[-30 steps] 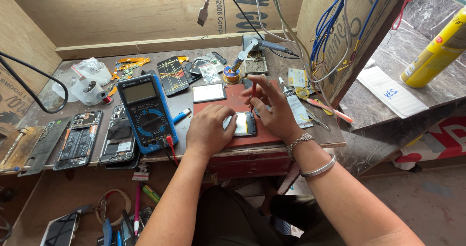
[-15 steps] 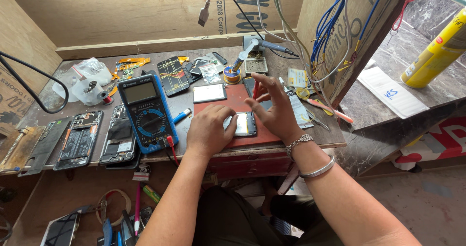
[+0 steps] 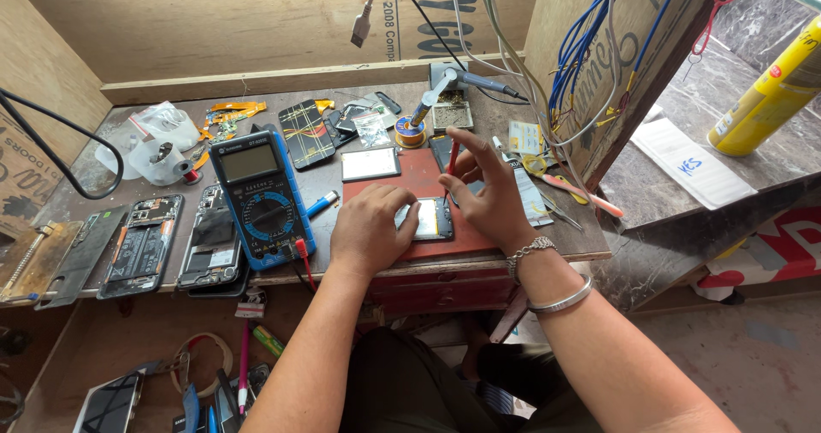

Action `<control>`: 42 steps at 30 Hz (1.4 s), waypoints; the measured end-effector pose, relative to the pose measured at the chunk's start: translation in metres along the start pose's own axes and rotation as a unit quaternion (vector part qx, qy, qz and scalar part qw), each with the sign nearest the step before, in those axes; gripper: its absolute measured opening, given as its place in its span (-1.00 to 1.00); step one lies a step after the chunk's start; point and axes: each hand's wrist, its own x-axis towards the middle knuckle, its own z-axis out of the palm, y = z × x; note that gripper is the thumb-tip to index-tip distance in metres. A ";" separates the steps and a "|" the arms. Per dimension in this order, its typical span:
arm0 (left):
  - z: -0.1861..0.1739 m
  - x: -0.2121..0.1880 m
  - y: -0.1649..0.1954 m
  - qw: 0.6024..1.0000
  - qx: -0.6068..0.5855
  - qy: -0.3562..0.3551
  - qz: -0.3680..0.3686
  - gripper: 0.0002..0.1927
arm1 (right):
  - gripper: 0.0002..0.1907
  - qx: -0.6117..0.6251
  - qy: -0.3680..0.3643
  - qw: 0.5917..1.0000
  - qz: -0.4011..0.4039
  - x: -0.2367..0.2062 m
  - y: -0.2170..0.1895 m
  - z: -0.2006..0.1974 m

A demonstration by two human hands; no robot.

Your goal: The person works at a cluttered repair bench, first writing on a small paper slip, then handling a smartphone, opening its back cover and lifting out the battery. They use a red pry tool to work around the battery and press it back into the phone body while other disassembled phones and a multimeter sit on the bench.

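Observation:
An opened phone (image 3: 428, 219) lies flat on a red mat (image 3: 410, 170) at the bench's front edge. My left hand (image 3: 369, 228) rests palm down on the phone's left end and pins it to the mat. My right hand (image 3: 487, 195) hovers over the phone's right end, fingers curled, pinching a thin red probe (image 3: 451, 161) between thumb and forefinger; the probe points down at the phone's top right corner. A blue multimeter (image 3: 261, 195) with a red lead stands just left of my left hand.
Several stripped phone bodies (image 3: 141, 243) lie in a row at the left. A soldering iron on its stand (image 3: 445, 91), a solder spool (image 3: 410, 132), a small white screen panel (image 3: 369, 164) and tweezers (image 3: 556, 215) sit behind and right. Cables hang above; a yellow spray can (image 3: 770, 91) lies far right.
My right hand has shifted slightly with the probe over the phone's corner. The left hand and the phone have stayed in place.

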 end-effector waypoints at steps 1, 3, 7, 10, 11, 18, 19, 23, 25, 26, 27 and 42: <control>0.000 0.000 0.000 1.000 0.001 0.000 -0.001 -0.86 | -0.32 0.033 -0.014 0.999 0.012 -0.001 0.000 -0.001; 0.000 0.000 0.000 1.000 0.000 0.001 -0.001 -0.87 | -0.36 0.093 -0.026 0.995 -0.012 -0.001 -0.001 -0.002; 0.000 0.000 0.001 1.000 -0.011 0.002 0.000 -0.88 | -0.20 -0.042 0.019 0.997 -0.056 0.002 -0.004 0.002; 0.000 0.000 0.001 1.000 -0.006 0.001 0.000 -0.87 | -0.15 -0.068 0.004 0.998 0.004 0.002 -0.006 0.003; -0.001 0.000 0.000 1.000 -0.004 0.001 -0.002 -0.87 | -0.17 -0.031 -0.010 0.999 -0.004 0.002 -0.006 0.002; 0.000 0.001 0.001 1.000 -0.005 0.004 -0.001 -0.87 | -0.22 0.133 -0.010 0.991 -0.024 -0.001 0.001 -0.001; 0.000 0.000 0.001 1.000 -0.006 0.005 0.000 -0.87 | -0.22 0.151 0.012 0.988 -0.023 0.000 0.003 0.000; 0.000 0.000 0.001 1.000 -0.005 0.000 -0.005 -0.87 | -0.41 0.091 0.115 0.989 0.012 0.005 0.014 0.000; 0.000 0.000 0.001 1.000 -0.007 -0.001 -0.005 -0.87 | -0.64 0.002 0.135 0.990 0.037 0.006 0.019 -0.001; 0.000 0.000 0.001 1.000 -0.007 -0.002 -0.006 -0.87 | -0.72 0.012 0.140 0.989 0.052 0.007 0.021 0.000; 0.000 0.000 0.001 1.000 -0.007 -0.002 -0.007 -0.87 | -0.79 0.021 0.144 0.987 0.068 0.008 0.022 0.001; 0.001 0.000 0.001 1.000 -0.004 0.001 -0.003 -0.87 | -0.82 0.084 0.158 0.980 0.088 0.009 0.026 0.006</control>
